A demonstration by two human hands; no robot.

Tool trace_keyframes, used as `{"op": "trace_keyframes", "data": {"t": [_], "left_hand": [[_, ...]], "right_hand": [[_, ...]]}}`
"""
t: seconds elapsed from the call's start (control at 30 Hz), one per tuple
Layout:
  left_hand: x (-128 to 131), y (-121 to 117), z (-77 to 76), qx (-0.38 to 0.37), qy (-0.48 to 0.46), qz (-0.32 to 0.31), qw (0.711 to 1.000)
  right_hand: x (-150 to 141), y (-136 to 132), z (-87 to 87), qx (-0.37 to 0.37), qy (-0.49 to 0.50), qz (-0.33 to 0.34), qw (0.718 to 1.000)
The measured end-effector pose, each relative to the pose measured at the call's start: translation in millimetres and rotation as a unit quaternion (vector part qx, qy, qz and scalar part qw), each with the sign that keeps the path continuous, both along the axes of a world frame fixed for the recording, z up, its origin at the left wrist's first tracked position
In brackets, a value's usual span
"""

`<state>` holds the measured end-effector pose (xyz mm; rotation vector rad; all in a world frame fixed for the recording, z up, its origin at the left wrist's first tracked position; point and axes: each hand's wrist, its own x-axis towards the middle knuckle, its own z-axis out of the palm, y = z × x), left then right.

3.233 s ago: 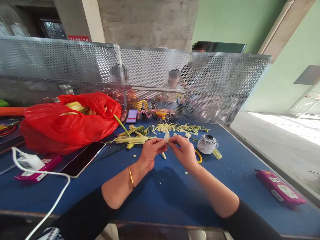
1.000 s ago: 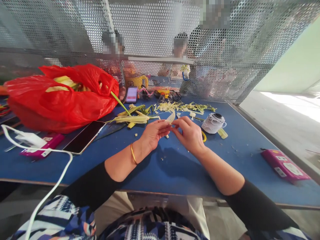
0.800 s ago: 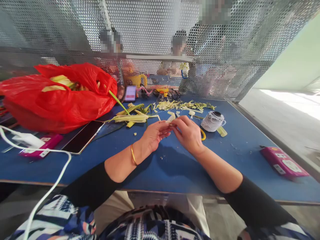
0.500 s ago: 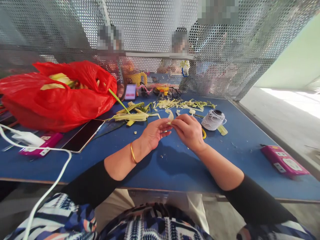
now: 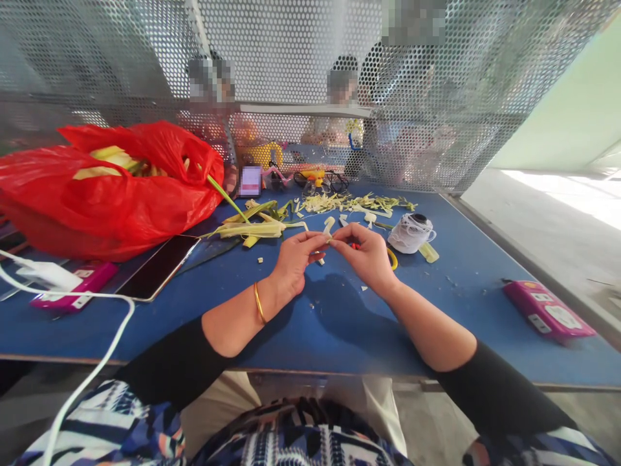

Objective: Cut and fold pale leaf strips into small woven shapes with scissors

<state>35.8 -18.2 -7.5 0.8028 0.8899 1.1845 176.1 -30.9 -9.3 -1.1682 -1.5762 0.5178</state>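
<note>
I watch from my end as the person's left hand [image 5: 297, 259] and right hand [image 5: 367, 254] meet above the blue tabletop [image 5: 291, 343], thumbs and index fingers pinching the lower end of a small pale strip [image 5: 329, 224] between them. The strip stands up from the fingertips with its top curled over; the pinched end is too small for me to make out. I see 1 gold bangle [image 5: 259, 303] on the left wrist. Just beside the right hand, a yellow handle loop [image 5: 392, 259] shows on the table, and near it sits a spool of white thread [image 5: 411, 234]. Left of the strip I have a bundle of yellowish husks [image 5: 255, 229], and beyond the hands a scatter of pale shreds [image 5: 330, 204]. A red plastic bag [image 5: 145, 200] with more husks in it fills the left side, near a dark-screened device [image 5: 158, 268] lying flat. I count 2 magenta packs, 1 at the left [image 5: 77, 288] and 1 at the far right [image 5: 548, 309]. A perforated metal screen [image 5: 291, 58] stands behind everything.
</note>
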Motion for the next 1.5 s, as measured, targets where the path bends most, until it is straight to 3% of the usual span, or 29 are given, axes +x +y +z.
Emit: {"op": "trace_keyframes", "data": {"t": [0.23,0.43,0.67,0.9,1.17,1.33,1.5], "left_hand": [[2.6,-0.4,-2.4,0.025,0.007,0.010,1.000],[3.0,-0.2,-1.4,0.051,0.031,0.009,0.998],[2.6,1.9,-0.9,0.016,0.009,0.010,1.000],[0.7,2.7,-1.6,-0.025,-0.014,-0.014,0.999],[0.1,2.0,-0.4,-0.015,-0.019,-0.019,1.000],[-0.5,4.4,-1.3,-0.013,-0.005,-0.028,1.000],[0.3,4.0,-3.8,-0.010,-0.005,-0.018,1.000]], "right_hand": [[-1.7,3.7,-0.8,-0.045,0.072,-0.002,0.996],[-0.5,3.7,1.0,-0.023,0.074,-0.002,0.997],[0.6,-0.6,0.5,0.036,-0.032,-0.018,0.999],[3.6,-0.4,0.2,0.085,-0.162,-0.032,0.983],[3.9,-0.4,0.8,0.080,-0.187,-0.043,0.978],[4.1,-0.4,2.9,0.084,-0.193,-0.016,0.977],[2.5,0.4,1.6,0.055,-0.122,-0.005,0.991]]}}
